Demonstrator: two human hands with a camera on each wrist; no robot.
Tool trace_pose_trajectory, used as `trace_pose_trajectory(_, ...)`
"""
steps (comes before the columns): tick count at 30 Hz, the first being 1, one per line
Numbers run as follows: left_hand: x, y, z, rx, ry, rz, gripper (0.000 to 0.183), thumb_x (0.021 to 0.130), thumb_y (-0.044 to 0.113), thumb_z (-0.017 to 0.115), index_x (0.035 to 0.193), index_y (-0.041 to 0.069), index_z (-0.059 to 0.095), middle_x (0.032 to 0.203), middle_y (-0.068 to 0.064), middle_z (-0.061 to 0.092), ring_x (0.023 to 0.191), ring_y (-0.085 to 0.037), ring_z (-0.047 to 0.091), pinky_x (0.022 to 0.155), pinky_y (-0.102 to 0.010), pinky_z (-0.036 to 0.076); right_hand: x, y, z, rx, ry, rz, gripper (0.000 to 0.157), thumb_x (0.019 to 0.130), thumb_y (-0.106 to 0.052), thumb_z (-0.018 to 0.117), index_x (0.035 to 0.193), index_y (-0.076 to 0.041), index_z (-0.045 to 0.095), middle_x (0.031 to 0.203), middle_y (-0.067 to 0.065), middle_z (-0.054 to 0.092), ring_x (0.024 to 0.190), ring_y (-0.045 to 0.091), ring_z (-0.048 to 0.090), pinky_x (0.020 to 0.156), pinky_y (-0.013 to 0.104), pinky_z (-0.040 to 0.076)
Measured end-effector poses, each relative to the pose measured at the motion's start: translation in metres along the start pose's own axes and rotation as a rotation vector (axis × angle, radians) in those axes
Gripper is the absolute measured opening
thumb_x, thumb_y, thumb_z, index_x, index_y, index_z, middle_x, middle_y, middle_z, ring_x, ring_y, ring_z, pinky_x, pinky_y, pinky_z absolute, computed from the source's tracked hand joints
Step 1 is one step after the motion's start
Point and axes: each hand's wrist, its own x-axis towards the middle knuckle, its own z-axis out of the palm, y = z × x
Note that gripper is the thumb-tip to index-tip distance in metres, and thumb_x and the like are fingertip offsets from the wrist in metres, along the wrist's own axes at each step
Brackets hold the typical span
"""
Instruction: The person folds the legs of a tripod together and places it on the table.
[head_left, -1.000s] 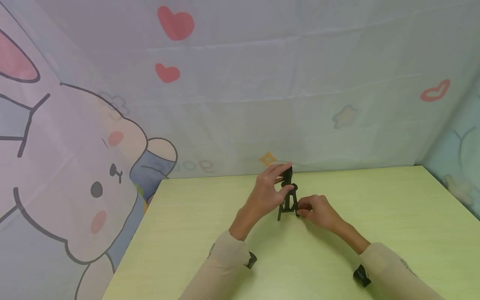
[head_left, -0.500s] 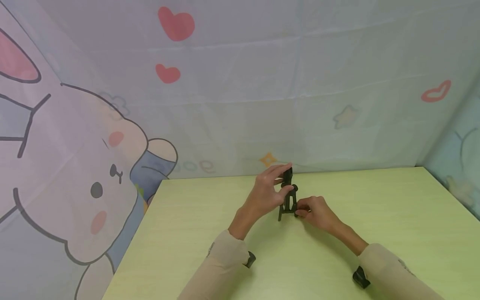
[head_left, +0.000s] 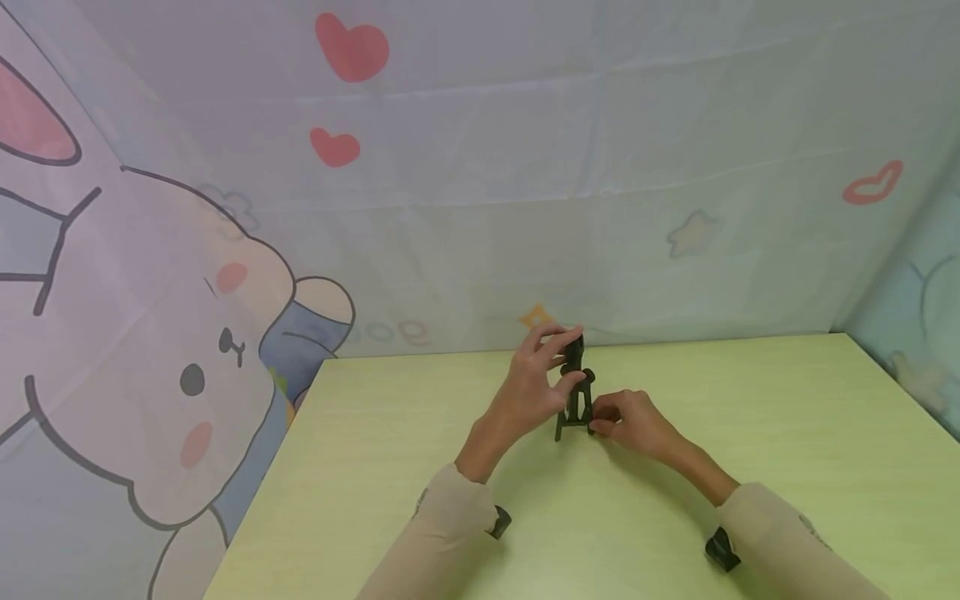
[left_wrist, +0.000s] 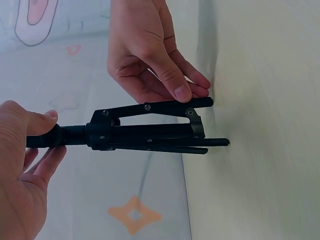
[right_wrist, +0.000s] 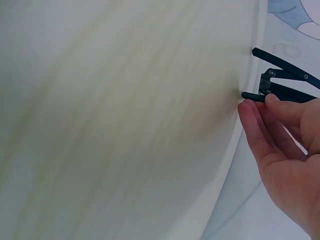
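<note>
A person's left hand grips the upper part of a black tripod, upright at the table's far side, while the right hand pinches its right leg.

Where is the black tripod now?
In the head view, the black tripod is right of centre, held by the left hand above and the right hand below.
</note>
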Motion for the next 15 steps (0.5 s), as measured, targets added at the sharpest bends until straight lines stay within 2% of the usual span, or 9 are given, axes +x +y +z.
trace_pose_trajectory(8,0.0009,0.0016,-0.0017,0.042,-0.001,0.044,0.057,0.093,-0.01,0.071,0.147,-0.002,0.054,0.135,-0.019,0.051,0.122,-0.032,0.06,0.099,-0.024,0.056,-0.0034,0.0054,-0.0011,0.031,-0.025,0.002,0.009,0.092,0.001,0.075,0.094,-0.007,0.077,0.085,0.001,0.077,0.078,0.013,0.074,0.068,0.025,0.06)
trace_pose_trajectory(15,0.001,0.0015,-0.0055,0.112,-0.014,0.077,0.057,0.092,-0.016,0.068,0.146,-0.002,0.055,0.138,-0.017,0.055,0.114,-0.028,0.064,0.093,-0.025,0.059,-0.0061,0.0077,-0.006,-0.001,-0.015,0.014,0.008,0.093,0.0,0.074,0.101,-0.001,0.076,0.089,0.003,0.076,0.079,0.015,0.073,0.071,0.028,0.061)
